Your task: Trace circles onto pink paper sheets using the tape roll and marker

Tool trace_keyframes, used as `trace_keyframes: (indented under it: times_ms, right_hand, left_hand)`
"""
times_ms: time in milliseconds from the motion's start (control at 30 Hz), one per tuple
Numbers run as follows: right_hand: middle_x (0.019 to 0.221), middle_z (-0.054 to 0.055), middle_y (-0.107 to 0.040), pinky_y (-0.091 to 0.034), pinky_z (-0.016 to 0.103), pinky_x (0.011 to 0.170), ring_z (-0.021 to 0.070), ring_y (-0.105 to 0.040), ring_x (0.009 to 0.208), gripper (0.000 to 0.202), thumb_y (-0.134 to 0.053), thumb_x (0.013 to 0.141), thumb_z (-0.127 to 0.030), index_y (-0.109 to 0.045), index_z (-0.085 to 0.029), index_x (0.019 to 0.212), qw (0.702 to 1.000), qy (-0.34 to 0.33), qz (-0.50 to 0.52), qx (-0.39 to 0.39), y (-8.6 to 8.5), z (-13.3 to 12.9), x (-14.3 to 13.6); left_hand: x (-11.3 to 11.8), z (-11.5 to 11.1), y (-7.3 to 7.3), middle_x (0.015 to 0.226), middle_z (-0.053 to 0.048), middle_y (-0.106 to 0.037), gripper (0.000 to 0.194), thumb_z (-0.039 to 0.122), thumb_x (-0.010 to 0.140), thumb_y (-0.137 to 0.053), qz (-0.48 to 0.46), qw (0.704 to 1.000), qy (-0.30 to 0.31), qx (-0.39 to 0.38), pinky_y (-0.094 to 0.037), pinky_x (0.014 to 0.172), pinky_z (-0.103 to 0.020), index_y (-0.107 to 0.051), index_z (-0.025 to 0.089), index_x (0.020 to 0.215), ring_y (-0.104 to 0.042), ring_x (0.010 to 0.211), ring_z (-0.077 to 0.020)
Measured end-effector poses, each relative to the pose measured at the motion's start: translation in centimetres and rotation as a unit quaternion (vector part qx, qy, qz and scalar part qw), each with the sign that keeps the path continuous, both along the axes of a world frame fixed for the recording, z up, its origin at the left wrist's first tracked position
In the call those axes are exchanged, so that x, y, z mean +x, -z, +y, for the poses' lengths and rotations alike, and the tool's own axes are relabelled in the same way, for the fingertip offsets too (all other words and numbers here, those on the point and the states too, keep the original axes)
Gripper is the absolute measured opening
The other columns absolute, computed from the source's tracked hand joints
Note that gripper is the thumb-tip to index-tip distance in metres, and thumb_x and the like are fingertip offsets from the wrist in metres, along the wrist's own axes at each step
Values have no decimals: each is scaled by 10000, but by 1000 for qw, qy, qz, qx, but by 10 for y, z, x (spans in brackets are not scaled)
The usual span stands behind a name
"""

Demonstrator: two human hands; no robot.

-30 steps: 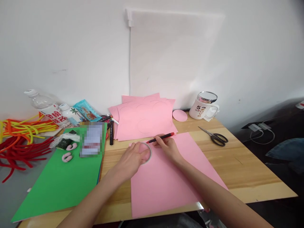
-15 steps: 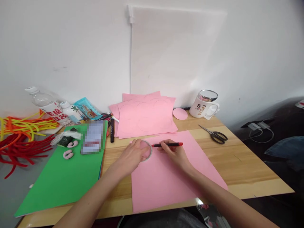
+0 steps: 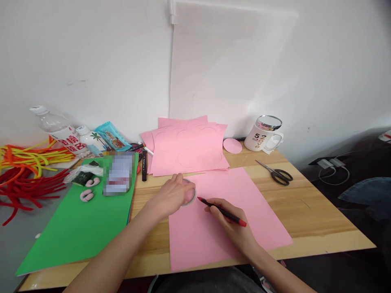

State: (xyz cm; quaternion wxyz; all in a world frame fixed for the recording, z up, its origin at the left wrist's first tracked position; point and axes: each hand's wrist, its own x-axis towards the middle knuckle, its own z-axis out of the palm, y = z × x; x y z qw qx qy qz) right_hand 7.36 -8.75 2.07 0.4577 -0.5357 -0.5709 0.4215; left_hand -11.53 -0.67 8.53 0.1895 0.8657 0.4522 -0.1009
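My left hand [image 3: 174, 195] presses a thin-rimmed round ring [image 3: 194, 196] onto the top left corner of a pink paper sheet [image 3: 207, 236]. The fingers are closed on it, and its left part is hidden under them. Pink shows through its middle. Pinched in my right hand [image 3: 235, 230] is a black marker pen with red ends [image 3: 225, 213]. Its red tip points at the ring's right edge, a little apart from it. Whether the tip touches the paper I cannot tell.
Pink sheets with drawn circles [image 3: 189, 150] lie behind, beside a cut pink disc [image 3: 232, 145] and a mug [image 3: 263, 136]. Scissors [image 3: 277, 175] rest at the right. Green paper [image 3: 79, 228], a phone [image 3: 118, 175], bottles [image 3: 62, 130] and pipe cleaners [image 3: 27, 189] are at the left.
My right hand has swung down and toward me, tilting the pen, and its tip has moved lower along the ring's right side. My left hand has shifted slightly on the ring.
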Motion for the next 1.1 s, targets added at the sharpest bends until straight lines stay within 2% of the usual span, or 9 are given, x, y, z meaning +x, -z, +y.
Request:
trace_keyframes:
  times_ms: [267,433,733,900,1100]
  right_hand:
    - [873,71,-747,-572,301,706,200,-710,790,240,-546,860,-333,-680,-165,967,998,11,-38,58,2,7,-5]
    - [915,72,-745,-571,299,740,194,-706,819,228,-531,879,-307,-672,-165,989,994,-4,-75,76,4,6,-7]
    - [844,62,-709,-550,276,694,173,-677,737,190,-492,905,-214,-620,-185,1042,977,-24,-152,145,3,-21,-25]
    - [828,58,-682,-541,261,651,161,-660,709,190,-477,887,-157,-578,-189,1044,975,-78,-140,155,-9,-27,-41]
    - [902,86,-671,-533,258,658,165,-652,770,271,-482,846,-89,-598,-198,1064,956,-154,-154,196,-14,-22,-43]
  left_hand:
    - [-1,0,0,1006,-51,-446,224,167,814,-464,-9,1000,-5,0,-376,860,-331,-550,248,1004,-426,977,-230]
    - [0,3,3,966,-47,-449,221,117,795,-444,-4,1000,14,14,-378,842,-318,-541,232,956,-432,960,-218]
    - [3,3,-4,949,-54,-444,262,58,723,-442,22,1000,16,10,-382,828,-313,-528,212,918,-444,934,-216]
    - [4,5,-7,1000,-60,-454,316,90,722,-472,23,1000,14,3,-384,852,-327,-547,230,996,-447,983,-229]
    - [7,7,-13,983,-50,-460,200,165,746,-528,36,999,6,-24,-396,857,-337,-546,234,934,-447,1002,-237]
